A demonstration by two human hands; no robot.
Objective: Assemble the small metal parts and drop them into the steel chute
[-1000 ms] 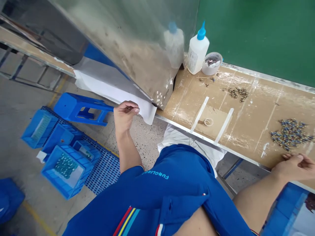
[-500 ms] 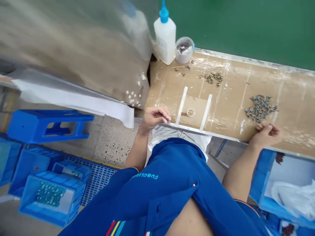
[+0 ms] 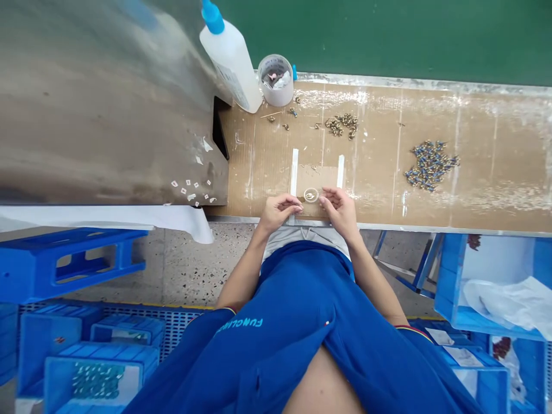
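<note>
Cardboard-topped table (image 3: 379, 201); small clear ring (image 3: 311, 195) on it. Left hand (image 3: 279, 211) pinched, right hand (image 3: 340, 210) loosely curled, one each side; cannot tell whether either grip holds anything. Best: wrists steady, ring undisturbed.

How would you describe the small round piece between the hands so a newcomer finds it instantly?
On the brown cardboard-covered bench, find the two white tape strips near the front edge. Between them, flanked by the left hand and right hand, sits the small round piece. Its pale circular rim around a whitish patch sets it apart from the metallic bits.
</note>
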